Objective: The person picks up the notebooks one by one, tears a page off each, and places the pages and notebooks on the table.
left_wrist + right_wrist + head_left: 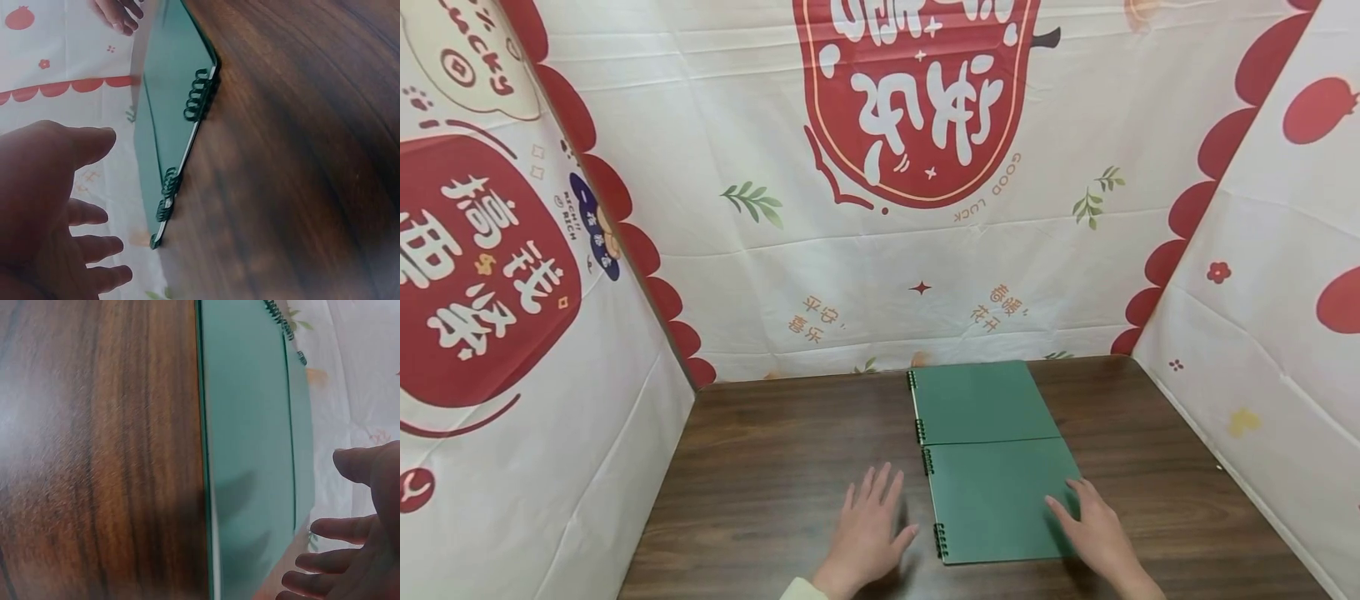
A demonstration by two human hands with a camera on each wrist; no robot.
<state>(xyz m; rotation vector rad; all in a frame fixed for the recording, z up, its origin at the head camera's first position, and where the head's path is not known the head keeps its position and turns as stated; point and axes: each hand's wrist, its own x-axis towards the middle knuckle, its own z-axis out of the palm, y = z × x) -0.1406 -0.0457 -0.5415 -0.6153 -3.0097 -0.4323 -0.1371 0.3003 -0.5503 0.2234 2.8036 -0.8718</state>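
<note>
Well, from the person's side of the counter (760,475), counting the far edge as twelve o'clock, two green spiral notebooks are lying flat, one beyond the other. The near notebook (1000,504) is showing a plain closed cover, and the far notebook (981,404) is sitting at its twelve o'clock, the two meeting along a thin dark line. Dark coils (942,542) are running down the nine o'clock side of both. The left hand (867,532) is hovering at the near notebook's eight o'clock, back upward, fingers stretching long and thumb spreading wide toward the coils; it is holding nothing. A pale sleeve (803,591) is peeping out behind that wrist. The right hand (1099,527) is hanging around the near notebook's four o'clock edge, thumb and fingers parting widely and gripping nothing, shadows falling on the cover; whether a fingertip is touching it, I can't tell. At the counter's twelve o'clock, a white cloth (677,167) is hanging, carrying a red patch with white lettering.
</note>
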